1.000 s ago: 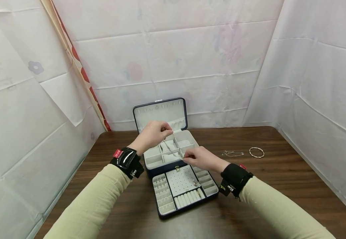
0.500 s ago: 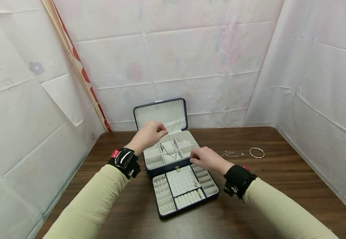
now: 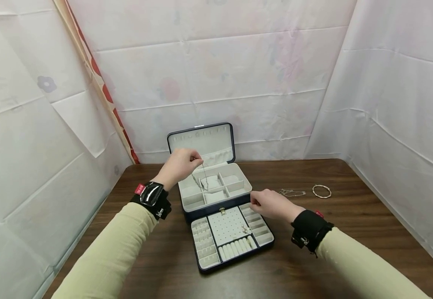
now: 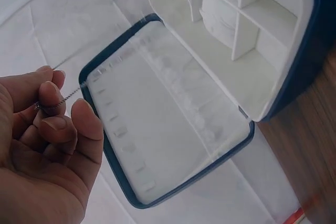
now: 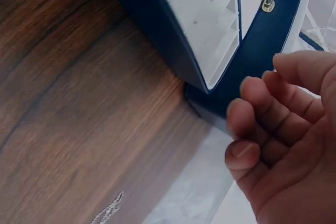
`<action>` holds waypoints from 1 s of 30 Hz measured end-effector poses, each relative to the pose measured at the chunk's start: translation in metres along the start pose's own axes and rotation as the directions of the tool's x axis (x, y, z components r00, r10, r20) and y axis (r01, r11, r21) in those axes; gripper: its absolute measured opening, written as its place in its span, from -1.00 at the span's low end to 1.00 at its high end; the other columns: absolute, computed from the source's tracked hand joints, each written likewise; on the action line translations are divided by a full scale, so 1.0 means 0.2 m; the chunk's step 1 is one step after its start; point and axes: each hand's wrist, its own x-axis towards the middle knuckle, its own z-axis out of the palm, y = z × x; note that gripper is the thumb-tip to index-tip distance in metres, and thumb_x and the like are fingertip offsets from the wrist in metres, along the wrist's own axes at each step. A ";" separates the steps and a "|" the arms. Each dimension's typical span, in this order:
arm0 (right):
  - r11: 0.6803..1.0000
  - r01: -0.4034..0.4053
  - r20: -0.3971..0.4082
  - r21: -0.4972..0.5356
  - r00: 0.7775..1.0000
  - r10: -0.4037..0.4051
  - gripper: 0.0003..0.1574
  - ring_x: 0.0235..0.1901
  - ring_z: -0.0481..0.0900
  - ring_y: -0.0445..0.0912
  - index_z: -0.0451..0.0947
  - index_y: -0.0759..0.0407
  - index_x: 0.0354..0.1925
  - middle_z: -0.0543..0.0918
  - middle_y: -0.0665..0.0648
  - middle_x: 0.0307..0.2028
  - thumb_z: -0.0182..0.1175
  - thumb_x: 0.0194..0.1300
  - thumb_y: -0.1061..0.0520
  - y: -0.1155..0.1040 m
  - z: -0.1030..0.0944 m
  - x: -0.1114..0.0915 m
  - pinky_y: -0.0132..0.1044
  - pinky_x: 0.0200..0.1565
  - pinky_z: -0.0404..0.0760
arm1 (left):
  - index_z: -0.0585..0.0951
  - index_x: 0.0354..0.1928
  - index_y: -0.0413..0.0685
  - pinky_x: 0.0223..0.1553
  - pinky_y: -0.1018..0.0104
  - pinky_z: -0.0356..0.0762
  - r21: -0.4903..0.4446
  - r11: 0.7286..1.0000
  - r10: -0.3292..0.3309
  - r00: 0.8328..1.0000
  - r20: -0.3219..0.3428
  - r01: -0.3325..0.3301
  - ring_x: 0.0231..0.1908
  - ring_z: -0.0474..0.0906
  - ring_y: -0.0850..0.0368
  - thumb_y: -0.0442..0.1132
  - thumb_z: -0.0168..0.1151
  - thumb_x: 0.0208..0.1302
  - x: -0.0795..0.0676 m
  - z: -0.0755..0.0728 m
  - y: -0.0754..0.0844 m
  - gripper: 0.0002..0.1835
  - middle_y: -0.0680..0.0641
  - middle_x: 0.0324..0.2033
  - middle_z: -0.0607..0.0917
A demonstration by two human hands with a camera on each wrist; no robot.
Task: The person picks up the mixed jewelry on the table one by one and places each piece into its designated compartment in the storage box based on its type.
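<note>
My left hand [image 3: 179,166] pinches a thin silver chain necklace [image 4: 71,94] between thumb and fingers. In the head view the necklace hangs in a loop over the upper compartments of an open jewelry box [image 3: 212,210], navy outside and cream inside. Its raised lid [image 3: 201,144] stands behind that hand, with a row of small hooks along the top. Beside the box's right front corner, my right hand [image 3: 272,205] has loosely curled fingers and holds nothing. A fold-down front tray [image 3: 226,226] lies toward me, with small slots, a dotted panel and ring rolls.
On the brown wooden table [image 3: 336,232], right of the box, lie another fine chain [image 3: 293,193] and a round bangle [image 3: 321,191]. A small earring-like piece [image 3: 245,229] sits on the tray's panel. White patterned sheeting [image 3: 257,74] encloses the back and sides.
My right hand has let go of the necklace's lower end and moved right. The left hand has shifted left with the necklace, which now hangs freely from it.
</note>
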 end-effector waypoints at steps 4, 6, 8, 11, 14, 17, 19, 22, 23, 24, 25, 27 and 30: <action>1.000 -0.025 0.034 -0.004 0.999 0.025 -0.81 -0.60 0.27 -0.25 0.46 0.04 -0.36 0.42 -0.09 -0.56 0.18 0.45 0.19 0.01 0.00 -0.01 -0.35 -0.43 0.28 | 0.76 -0.13 -0.18 -0.19 0.11 0.57 0.027 1.000 -0.007 1.000 -0.003 0.007 -0.30 0.64 0.06 -0.19 0.23 0.48 0.02 0.00 -0.02 -0.79 -0.09 -0.26 0.77; 0.999 -0.034 0.046 -0.011 0.998 0.035 -0.82 -0.59 0.29 -0.25 0.46 0.05 -0.35 0.44 -0.08 -0.55 0.18 0.45 0.18 0.02 0.01 -0.02 -0.34 -0.42 0.29 | 0.76 -0.13 -0.16 -0.19 0.12 0.56 0.036 0.999 -0.018 1.000 -0.006 0.018 -0.30 0.64 0.05 -0.19 0.22 0.48 0.03 -0.01 -0.03 -0.79 -0.09 -0.26 0.77; 0.999 -0.045 0.054 -0.017 0.998 0.046 -0.83 -0.57 0.29 -0.24 0.46 0.05 -0.35 0.44 -0.07 -0.53 0.18 0.45 0.20 0.02 0.01 -0.02 -0.33 -0.41 0.30 | 0.76 -0.12 -0.16 -0.19 0.12 0.56 0.040 0.999 -0.028 1.000 -0.006 0.028 -0.30 0.64 0.05 -0.19 0.22 0.48 0.04 -0.01 -0.04 -0.79 -0.10 -0.25 0.77; 0.998 -0.067 0.073 -0.019 0.995 0.068 -0.82 -0.55 0.30 -0.22 0.44 0.06 -0.35 0.44 -0.06 -0.52 0.16 0.45 0.22 0.04 0.03 -0.02 -0.32 -0.39 0.30 | 0.75 -0.12 -0.17 -0.18 0.11 0.54 0.047 0.998 -0.038 0.999 -0.013 0.038 -0.30 0.63 0.03 -0.20 0.21 0.48 0.06 -0.01 -0.05 -0.79 -0.12 -0.25 0.77; 0.996 -0.092 0.097 -0.017 0.991 0.093 -0.82 -0.55 0.31 -0.20 0.44 0.06 -0.34 0.45 -0.04 -0.51 0.15 0.45 0.23 0.05 0.04 -0.03 -0.31 -0.38 0.30 | 0.75 -0.14 -0.18 -0.18 0.10 0.53 0.053 0.998 -0.041 0.999 -0.027 0.042 -0.29 0.62 0.02 -0.22 0.21 0.48 0.08 -0.02 -0.07 -0.80 -0.14 -0.24 0.77; 0.994 -0.107 0.117 -0.018 0.987 0.109 -0.82 -0.56 0.31 -0.20 0.43 0.06 -0.35 0.44 -0.04 -0.52 0.15 0.45 0.22 0.05 0.04 -0.03 -0.31 -0.39 0.29 | 0.75 -0.14 -0.17 -0.19 0.10 0.53 0.056 0.997 -0.042 0.998 -0.048 0.044 -0.29 0.61 0.01 -0.23 0.21 0.48 0.10 -0.03 -0.10 -0.81 -0.14 -0.23 0.77; 0.994 -0.105 0.121 -0.014 0.987 0.106 -0.80 -0.56 0.30 -0.20 0.43 0.06 -0.37 0.42 -0.04 -0.54 0.15 0.46 0.21 0.05 0.04 -0.03 -0.31 -0.40 0.27 | 0.74 -0.14 -0.17 -0.22 0.10 0.51 0.052 0.997 -0.044 0.997 -0.062 0.048 -0.30 0.60 0.00 -0.23 0.20 0.48 0.11 -0.04 -0.11 -0.81 -0.14 -0.24 0.76; 0.996 -0.087 0.110 0.006 0.990 0.085 -0.74 -0.58 0.25 -0.21 0.41 0.06 -0.42 0.35 -0.06 -0.58 0.13 0.47 0.21 0.05 0.05 -0.03 -0.33 -0.42 0.24 | 0.74 -0.13 -0.18 -0.23 0.12 0.50 0.044 0.997 -0.063 0.995 -0.071 0.066 -0.30 0.58 -0.01 -0.22 0.19 0.49 0.11 -0.05 -0.14 -0.80 -0.15 -0.23 0.76; 0.996 -0.082 0.103 0.016 0.991 0.080 -0.72 -0.59 0.24 -0.22 0.40 0.05 -0.43 0.32 -0.06 -0.58 0.13 0.48 0.20 0.05 0.05 -0.02 -0.33 -0.42 0.23 | 0.74 -0.13 -0.18 -0.23 0.11 0.49 0.041 0.997 -0.067 0.995 -0.074 0.070 -0.30 0.57 -0.01 -0.22 0.19 0.49 0.11 -0.05 -0.15 -0.80 -0.15 -0.23 0.75; 0.997 -0.079 0.097 0.027 0.992 0.076 -0.71 -0.59 0.23 -0.22 0.39 0.06 -0.44 0.30 -0.07 -0.59 0.12 0.49 0.20 0.05 0.05 -0.02 -0.33 -0.42 0.22 | 0.74 -0.12 -0.19 -0.23 0.12 0.48 0.037 0.996 -0.073 0.994 -0.077 0.076 -0.30 0.57 -0.01 -0.22 0.19 0.49 0.11 -0.05 -0.16 -0.79 -0.16 -0.23 0.75; 0.996 -0.079 0.093 0.035 0.993 0.075 -0.70 -0.60 0.22 -0.22 0.39 0.06 -0.44 0.28 -0.07 -0.59 0.12 0.50 0.19 0.05 0.05 -0.02 -0.33 -0.43 0.21 | 0.73 -0.11 -0.20 -0.24 0.11 0.47 0.035 0.996 -0.077 0.994 -0.078 0.080 -0.30 0.56 -0.02 -0.23 0.18 0.50 0.11 -0.05 -0.16 -0.79 -0.17 -0.22 0.75; 0.996 -0.080 0.090 0.044 0.993 0.076 -0.70 -0.60 0.22 -0.22 0.40 0.06 -0.44 0.28 -0.07 -0.60 0.12 0.51 0.18 0.05 0.06 -0.01 -0.34 -0.43 0.21 | 0.73 -0.10 -0.21 -0.24 0.12 0.46 0.032 0.996 -0.085 0.993 -0.084 0.088 -0.30 0.55 -0.02 -0.23 0.16 0.51 0.11 -0.06 -0.18 -0.78 -0.18 -0.21 0.74; 0.995 -0.092 0.104 0.031 0.991 0.089 -0.71 -0.59 0.24 -0.22 0.42 0.05 -0.44 0.32 -0.07 -0.59 0.13 0.49 0.18 0.04 0.06 -0.01 -0.33 -0.43 0.23 | 0.72 -0.08 -0.23 -0.24 0.10 0.46 0.037 0.995 -0.094 0.991 -0.094 0.098 -0.30 0.56 -0.04 -0.24 0.15 0.52 0.12 -0.07 -0.20 -0.77 -0.21 -0.19 0.74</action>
